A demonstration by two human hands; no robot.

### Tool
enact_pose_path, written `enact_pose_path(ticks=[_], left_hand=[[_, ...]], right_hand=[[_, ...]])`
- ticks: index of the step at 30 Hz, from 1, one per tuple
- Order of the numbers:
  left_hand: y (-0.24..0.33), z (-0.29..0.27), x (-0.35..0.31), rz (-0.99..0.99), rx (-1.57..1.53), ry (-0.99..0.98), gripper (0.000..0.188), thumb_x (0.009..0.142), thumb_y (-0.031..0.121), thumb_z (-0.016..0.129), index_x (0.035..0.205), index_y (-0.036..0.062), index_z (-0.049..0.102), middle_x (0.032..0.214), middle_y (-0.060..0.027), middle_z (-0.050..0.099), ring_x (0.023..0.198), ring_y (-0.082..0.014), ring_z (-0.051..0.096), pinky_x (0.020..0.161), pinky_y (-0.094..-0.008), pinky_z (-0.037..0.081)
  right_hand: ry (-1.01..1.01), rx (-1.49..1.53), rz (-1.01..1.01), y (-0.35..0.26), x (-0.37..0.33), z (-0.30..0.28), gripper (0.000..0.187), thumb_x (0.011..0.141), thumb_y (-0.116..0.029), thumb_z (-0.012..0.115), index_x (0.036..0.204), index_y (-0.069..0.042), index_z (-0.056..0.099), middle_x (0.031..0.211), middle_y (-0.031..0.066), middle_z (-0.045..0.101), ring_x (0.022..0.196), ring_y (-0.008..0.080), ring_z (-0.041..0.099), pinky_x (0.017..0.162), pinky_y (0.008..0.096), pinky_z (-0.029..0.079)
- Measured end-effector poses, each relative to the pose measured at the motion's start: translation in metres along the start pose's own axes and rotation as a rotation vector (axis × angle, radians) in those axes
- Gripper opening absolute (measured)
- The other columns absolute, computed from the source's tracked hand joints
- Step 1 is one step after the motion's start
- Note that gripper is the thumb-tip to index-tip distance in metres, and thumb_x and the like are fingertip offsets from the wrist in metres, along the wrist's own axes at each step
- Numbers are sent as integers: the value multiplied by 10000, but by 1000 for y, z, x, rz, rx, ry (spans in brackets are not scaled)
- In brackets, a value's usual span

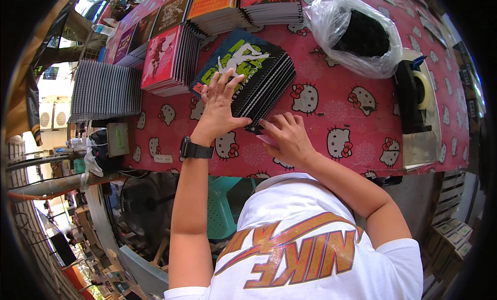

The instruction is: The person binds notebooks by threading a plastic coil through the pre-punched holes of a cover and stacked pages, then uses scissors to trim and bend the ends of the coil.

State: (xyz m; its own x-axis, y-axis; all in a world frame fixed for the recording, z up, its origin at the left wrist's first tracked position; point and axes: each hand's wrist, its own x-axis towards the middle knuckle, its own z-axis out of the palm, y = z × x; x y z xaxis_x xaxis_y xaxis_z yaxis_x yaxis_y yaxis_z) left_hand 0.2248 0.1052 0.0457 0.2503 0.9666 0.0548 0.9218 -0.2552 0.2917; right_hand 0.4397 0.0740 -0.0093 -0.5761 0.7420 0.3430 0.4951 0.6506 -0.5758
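Note:
A stack of spiral-bound notebooks (259,67), dark blue with green and white artwork on top, lies tilted on the table with its bound edges toward me. My left hand (220,106), with a black watch at the wrist, rests its spread fingers on the top cover. Its thumb reaches the near corner of the stack. At that same corner is my right hand (286,136), its fingers bent and drawn together. A small pinkish edge shows below those fingers, too little to name.
The pink cat-print tablecloth (321,111) carries more notebook stacks, including a red one (168,59) and an orange one (215,7). A stack of bound black edges (106,91) stands left. Right are a clear plastic bag (331,28) with black contents and a tape dispenser (411,95).

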Motion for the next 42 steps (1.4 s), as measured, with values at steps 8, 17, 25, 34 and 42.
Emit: enact_pose_path(ticks=[8, 17, 25, 34, 42], left_hand=[[2, 0, 1, -9, 37, -13, 1026, 508, 309, 811, 1379, 248, 271, 1455, -22, 207, 1375, -307, 96, 1072, -551, 102], [9, -2, 2, -45, 73, -32, 1055, 483, 350, 836, 1367, 254, 269, 1447, -34, 181, 1370, -345, 54, 1062, -612, 108], [18, 2, 4, -104, 115, -28, 1085, 472, 327, 872, 1355, 227, 249, 1437, -129, 114, 1354, -415, 38, 1038, -655, 133], [30, 7, 8, -147, 154, -10, 1081, 483, 301, 870, 1339, 171, 222, 1429, -179, 134, 1347, -428, 70, 1035, -650, 151], [27, 7, 7, -138, 147, -6, 1084, 478, 281, 868, 1342, 174, 222, 1428, -183, 135, 1345, -430, 81, 1033, -651, 153]], right_hand=[[41, 18, -49, 11, -1, 5, 463, 667, -241, 709, 1092, -98, 593, 945, 82, 543, 905, 238, 503, 758, 375, 396], [-373, 901, 528, 22, 0, 4, 341, 724, -284, 689, 977, -61, 644, 881, 93, 615, 777, 156, 556, 661, 309, 423], [65, 0, -96, 25, -8, 9, 505, 632, -217, 714, 1115, -134, 588, 997, 60, 523, 929, 235, 470, 799, 385, 369], [-736, 1046, 681, 46, 4, 9, 384, 677, -235, 697, 1037, -118, 635, 916, 88, 540, 896, 248, 493, 726, 361, 414], [-4, -4, -80, 26, -7, 10, 456, 649, -256, 713, 1070, -129, 592, 951, 70, 506, 911, 239, 468, 771, 378, 372]])
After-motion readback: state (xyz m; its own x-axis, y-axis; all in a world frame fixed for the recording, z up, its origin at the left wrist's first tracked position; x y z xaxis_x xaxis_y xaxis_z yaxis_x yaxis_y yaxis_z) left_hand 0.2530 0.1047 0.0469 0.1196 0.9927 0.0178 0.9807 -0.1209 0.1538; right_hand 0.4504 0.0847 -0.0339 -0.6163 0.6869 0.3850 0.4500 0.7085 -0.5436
